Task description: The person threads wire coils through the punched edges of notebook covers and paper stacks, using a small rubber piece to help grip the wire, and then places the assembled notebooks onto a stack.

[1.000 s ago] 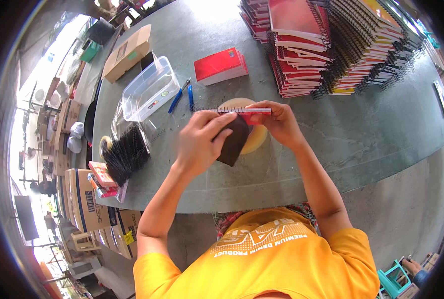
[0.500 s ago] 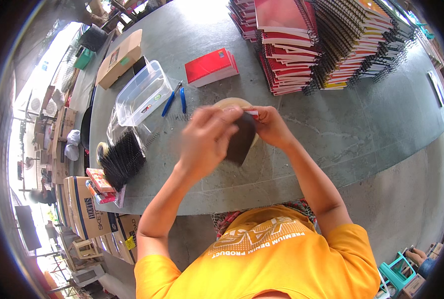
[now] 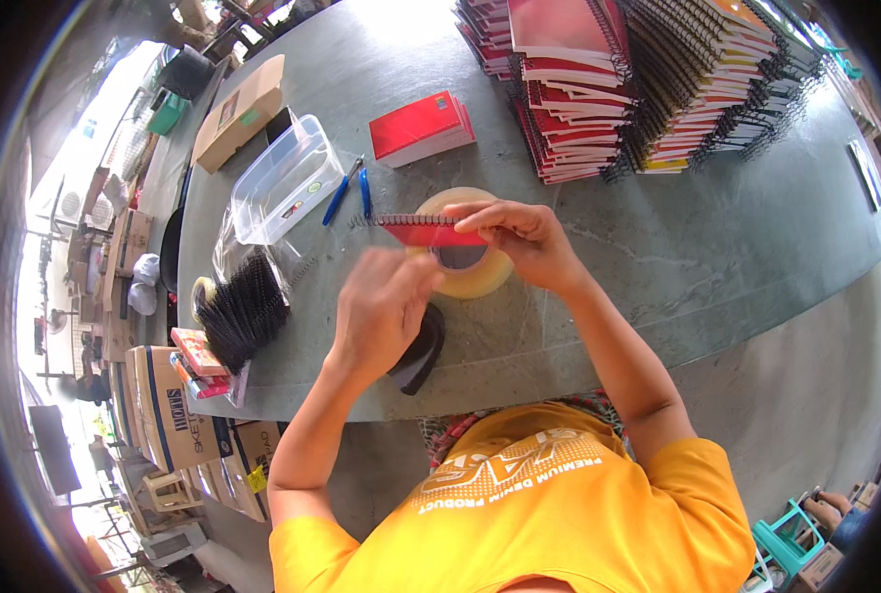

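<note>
A small red notebook (image 3: 426, 234) with a dark spiral wire (image 3: 416, 220) along its far edge is pinched at its right end by my right hand (image 3: 528, 240). The wire's loose end sticks out past the notebook's left corner. My left hand (image 3: 381, 301), smeared by motion, is just below the notebook's near edge; whether it touches it I cannot tell. Under the notebook lies a wide roll of clear yellowish tape (image 3: 475, 282). A dark curved piece (image 3: 419, 356) rests on the table beside my left hand.
Tall stacks of spiral notebooks (image 3: 579, 109) stand far right. A stack of red booklets (image 3: 421, 127), blue-handled pliers (image 3: 340, 198), a clear plastic bin (image 3: 287, 183) and a cardboard box (image 3: 243, 109) are farther off. Black spiral wires (image 3: 243, 316) lie bunched at left on the table (image 3: 638, 287).
The notebook has turned, so its red cover and spiral edge now show. My left hand has moved down toward me. The dark curved piece now shows on the table below the tape roll.
</note>
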A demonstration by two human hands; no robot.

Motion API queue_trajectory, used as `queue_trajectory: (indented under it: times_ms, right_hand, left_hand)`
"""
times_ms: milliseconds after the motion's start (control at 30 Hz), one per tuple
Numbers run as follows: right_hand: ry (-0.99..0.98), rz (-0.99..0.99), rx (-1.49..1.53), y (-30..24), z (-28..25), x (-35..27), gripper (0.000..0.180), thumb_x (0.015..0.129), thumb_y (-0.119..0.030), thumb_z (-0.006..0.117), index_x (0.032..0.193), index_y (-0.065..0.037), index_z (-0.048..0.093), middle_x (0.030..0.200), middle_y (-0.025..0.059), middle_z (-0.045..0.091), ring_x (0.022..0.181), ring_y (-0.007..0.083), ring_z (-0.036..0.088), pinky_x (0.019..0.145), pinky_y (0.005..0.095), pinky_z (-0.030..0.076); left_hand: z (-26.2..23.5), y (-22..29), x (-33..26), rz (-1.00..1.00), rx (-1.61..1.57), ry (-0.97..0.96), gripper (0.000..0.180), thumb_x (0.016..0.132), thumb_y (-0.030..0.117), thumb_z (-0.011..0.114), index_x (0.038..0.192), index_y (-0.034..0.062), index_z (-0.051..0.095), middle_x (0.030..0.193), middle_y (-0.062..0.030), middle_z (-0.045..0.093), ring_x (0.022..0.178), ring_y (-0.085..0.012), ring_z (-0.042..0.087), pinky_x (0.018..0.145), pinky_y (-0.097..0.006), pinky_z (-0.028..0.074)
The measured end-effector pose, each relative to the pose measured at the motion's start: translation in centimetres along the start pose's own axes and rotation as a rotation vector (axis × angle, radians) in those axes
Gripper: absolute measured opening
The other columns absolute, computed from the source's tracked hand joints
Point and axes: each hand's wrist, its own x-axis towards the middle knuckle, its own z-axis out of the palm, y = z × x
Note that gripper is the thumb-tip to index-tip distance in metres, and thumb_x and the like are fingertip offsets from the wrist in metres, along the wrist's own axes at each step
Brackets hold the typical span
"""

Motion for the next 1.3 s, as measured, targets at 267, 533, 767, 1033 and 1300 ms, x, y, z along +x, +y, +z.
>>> queue_trajectory:
  times_ms: [267,533,767,1033,1300]
  right_hand:
    - [0.125,0.004,-0.09,-1.1,0.2,-1.5,0.021,0.089,0.002,0.053,0.108,0.001,0.061,0.113,0.0119,0.062,0.107,0.0159,0.056,0.095,0.0287,0.043]
    - [0.271,0.153,-0.478,1.1,-1.6,-3.9,0.016,0.086,-0.006,0.06,0.1,0.0,0.064,0.086,0.0063,0.068,0.079,0.0078,0.059,0.074,0.0255,0.047]
    - [0.298,0.092,-0.493,1.5,-1.4,-3.9,0.017,0.085,-0.007,0.062,0.101,0.0,0.064,0.086,0.0099,0.068,0.079,0.0095,0.062,0.073,0.026,0.048]
    - [0.283,0.058,-0.535,0.9,-1.3,-4.0,0.018,0.085,-0.007,0.062,0.101,-0.001,0.064,0.085,0.0114,0.068,0.077,0.0114,0.063,0.071,0.026,0.048]
    - [0.303,0.048,-0.526,1.3,-1.3,-3.9,0.018,0.085,-0.008,0.062,0.102,-0.001,0.064,0.084,0.0104,0.068,0.076,0.0088,0.061,0.07,0.0261,0.048]
  left_hand:
    - [0.9,-0.1,4.2,0.014,0.033,0.072,0.026,0.079,0.014,0.066,0.103,0.0051,0.061,0.092,-0.0109,0.061,0.089,-0.0302,0.056,0.08,-0.041,0.042]
    - [1.6,1.4,5.8,-0.011,-0.119,0.039,0.022,0.076,0.018,0.07,0.09,0.0037,0.061,0.086,-0.0111,0.059,0.084,-0.0298,0.056,0.073,-0.037,0.045]
    - [2.7,1.5,6.2,0.081,-0.285,-0.009,0.023,0.077,0.015,0.069,0.096,0.0032,0.063,0.09,-0.0141,0.062,0.084,-0.0314,0.058,0.078,-0.037,0.046]
    - [2.7,2.5,6.6,0.218,-0.298,0.038,0.026,0.077,0.01,0.067,0.101,0.0035,0.063,0.098,-0.0149,0.063,0.092,-0.0319,0.058,0.081,-0.038,0.047]
    - [2.6,2.1,6.8,0.15,-0.352,-0.043,0.021,0.076,0.008,0.066,0.096,0.0018,0.063,0.093,-0.0147,0.063,0.09,-0.0325,0.058,0.08,-0.039,0.047]
